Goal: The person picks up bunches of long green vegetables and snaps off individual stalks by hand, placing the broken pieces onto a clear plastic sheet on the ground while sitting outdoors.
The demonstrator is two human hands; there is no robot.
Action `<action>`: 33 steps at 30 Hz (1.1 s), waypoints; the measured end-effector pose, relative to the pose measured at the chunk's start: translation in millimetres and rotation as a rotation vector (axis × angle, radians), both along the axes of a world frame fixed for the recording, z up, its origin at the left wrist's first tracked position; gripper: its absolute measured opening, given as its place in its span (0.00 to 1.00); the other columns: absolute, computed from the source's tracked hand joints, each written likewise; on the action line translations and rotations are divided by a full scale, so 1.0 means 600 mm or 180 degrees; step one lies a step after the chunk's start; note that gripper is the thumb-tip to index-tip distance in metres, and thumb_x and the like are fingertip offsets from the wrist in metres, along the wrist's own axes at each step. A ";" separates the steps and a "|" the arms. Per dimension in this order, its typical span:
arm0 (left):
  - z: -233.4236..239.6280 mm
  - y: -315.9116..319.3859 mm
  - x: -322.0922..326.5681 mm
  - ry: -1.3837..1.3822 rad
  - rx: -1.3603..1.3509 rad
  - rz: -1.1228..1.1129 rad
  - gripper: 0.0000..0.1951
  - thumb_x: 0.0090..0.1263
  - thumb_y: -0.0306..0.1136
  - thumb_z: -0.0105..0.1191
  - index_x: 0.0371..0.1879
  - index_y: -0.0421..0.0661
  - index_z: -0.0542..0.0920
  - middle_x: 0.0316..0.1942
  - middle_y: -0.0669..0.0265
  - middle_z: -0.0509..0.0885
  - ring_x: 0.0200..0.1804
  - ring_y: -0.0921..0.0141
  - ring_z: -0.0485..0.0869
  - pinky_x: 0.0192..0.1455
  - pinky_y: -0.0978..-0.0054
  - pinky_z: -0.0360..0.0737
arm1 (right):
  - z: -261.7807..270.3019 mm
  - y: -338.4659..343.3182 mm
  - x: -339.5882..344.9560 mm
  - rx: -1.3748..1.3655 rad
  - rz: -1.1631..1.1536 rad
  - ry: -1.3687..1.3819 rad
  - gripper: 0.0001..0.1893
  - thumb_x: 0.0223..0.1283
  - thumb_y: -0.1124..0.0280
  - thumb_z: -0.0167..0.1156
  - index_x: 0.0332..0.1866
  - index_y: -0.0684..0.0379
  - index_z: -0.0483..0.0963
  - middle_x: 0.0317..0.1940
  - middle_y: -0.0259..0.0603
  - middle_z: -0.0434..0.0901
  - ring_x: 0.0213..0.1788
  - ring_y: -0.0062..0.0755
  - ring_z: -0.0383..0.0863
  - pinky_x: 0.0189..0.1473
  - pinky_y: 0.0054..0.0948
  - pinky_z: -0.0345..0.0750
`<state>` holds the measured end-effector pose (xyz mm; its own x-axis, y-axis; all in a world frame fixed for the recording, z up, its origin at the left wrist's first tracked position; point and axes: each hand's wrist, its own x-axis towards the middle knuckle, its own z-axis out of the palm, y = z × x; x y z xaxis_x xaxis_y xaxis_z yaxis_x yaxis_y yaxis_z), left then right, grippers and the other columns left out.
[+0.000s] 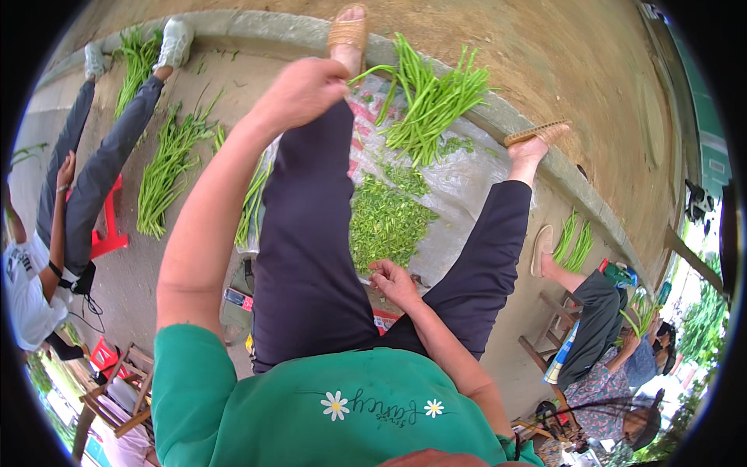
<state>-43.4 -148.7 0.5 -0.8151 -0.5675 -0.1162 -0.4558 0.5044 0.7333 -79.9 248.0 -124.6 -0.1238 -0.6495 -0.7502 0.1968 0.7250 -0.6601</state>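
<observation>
My left hand [312, 93] is raised above my left knee, slightly blurred. Its fingertips pinch the end of a thin green vegetable stem [373, 70], which reaches right toward a heap of long stems [429, 108]. That heap lies on a plastic sheet [461, 181] spread between my feet. Low between my thighs, my right hand [397, 286] has its fingers curled; whether they hold a scrap of leaf cannot be made out. Just beyond it is a pile of torn green leaves [388, 222] on the same sheet.
More stems [175, 169] lie on the pavement at left, near a seated person's legs [117, 175] and a red plastic stool [108, 225]. A concrete kerb [262, 29] curves past my feet. At right, another seated person [601, 373] holds green stems [642, 315]. A phone-like object [238, 299] rests beside my left thigh.
</observation>
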 end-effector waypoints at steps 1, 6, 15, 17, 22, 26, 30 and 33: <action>-0.012 0.006 -0.044 -0.0195 0.0013 -0.0407 0.14 0.60 0.35 0.53 0.41 0.39 0.80 0.35 0.54 0.83 0.38 0.63 0.82 0.44 0.70 0.77 | -0.002 0.000 -0.004 -0.0049 -0.0098 -0.0046 0.13 0.60 0.75 0.52 0.49 0.65 0.71 0.26 0.32 0.76 0.28 0.17 0.73 0.32 0.20 0.71; -0.180 0.018 -0.200 -0.2114 -0.0308 -0.2250 0.19 0.58 0.43 0.54 0.39 0.38 0.81 0.40 0.48 0.82 0.45 0.53 0.80 0.49 0.61 0.75 | -0.015 -0.002 -0.020 -0.0189 -0.0404 -0.0083 0.13 0.58 0.76 0.52 0.49 0.65 0.72 0.23 0.32 0.76 0.27 0.17 0.73 0.31 0.20 0.71; -0.463 0.038 -0.225 -0.1475 0.0353 0.1167 0.26 0.54 0.39 0.57 0.53 0.43 0.77 0.48 0.48 0.80 0.53 0.55 0.79 0.57 0.65 0.74 | 0.047 -0.076 -0.029 -0.0085 -0.1140 -0.1398 0.13 0.62 0.76 0.50 0.50 0.64 0.70 0.31 0.35 0.77 0.33 0.20 0.78 0.38 0.20 0.75; -0.490 0.029 -0.221 -0.1205 0.0568 0.1495 0.26 0.53 0.38 0.58 0.52 0.39 0.78 0.48 0.47 0.81 0.52 0.55 0.79 0.56 0.65 0.73 | 0.074 -0.088 -0.039 -0.0003 -0.1244 -0.1924 0.13 0.63 0.76 0.49 0.51 0.65 0.70 0.33 0.36 0.77 0.36 0.21 0.78 0.40 0.21 0.75; -0.543 0.043 -0.204 -0.1675 0.0086 0.1488 0.20 0.51 0.40 0.59 0.42 0.41 0.83 0.39 0.51 0.84 0.44 0.56 0.83 0.50 0.64 0.78 | 0.097 -0.097 -0.062 0.0080 -0.1473 -0.2047 0.12 0.63 0.77 0.47 0.51 0.65 0.70 0.35 0.35 0.76 0.39 0.20 0.77 0.44 0.21 0.75; -0.549 0.103 -0.172 -0.2581 0.0609 0.1735 0.15 0.53 0.37 0.58 0.37 0.42 0.84 0.39 0.51 0.84 0.44 0.57 0.83 0.49 0.62 0.79 | 0.097 -0.099 -0.074 0.0019 -0.1718 -0.2076 0.12 0.63 0.77 0.49 0.51 0.66 0.70 0.35 0.36 0.77 0.38 0.21 0.77 0.44 0.22 0.76; -0.564 0.129 -0.159 -0.2596 0.0667 0.1688 0.14 0.54 0.36 0.58 0.38 0.42 0.84 0.41 0.50 0.83 0.47 0.57 0.83 0.50 0.62 0.79 | 0.107 -0.100 -0.075 0.0112 -0.1710 -0.2176 0.12 0.63 0.77 0.50 0.50 0.67 0.71 0.35 0.37 0.77 0.37 0.22 0.77 0.44 0.23 0.76; -0.583 0.134 -0.145 -0.2152 0.0922 0.1996 0.14 0.55 0.39 0.59 0.35 0.41 0.84 0.38 0.52 0.84 0.43 0.57 0.84 0.49 0.62 0.79 | 0.109 -0.099 -0.075 0.0194 -0.1692 -0.2170 0.12 0.63 0.77 0.49 0.50 0.67 0.71 0.34 0.37 0.77 0.37 0.22 0.77 0.44 0.23 0.76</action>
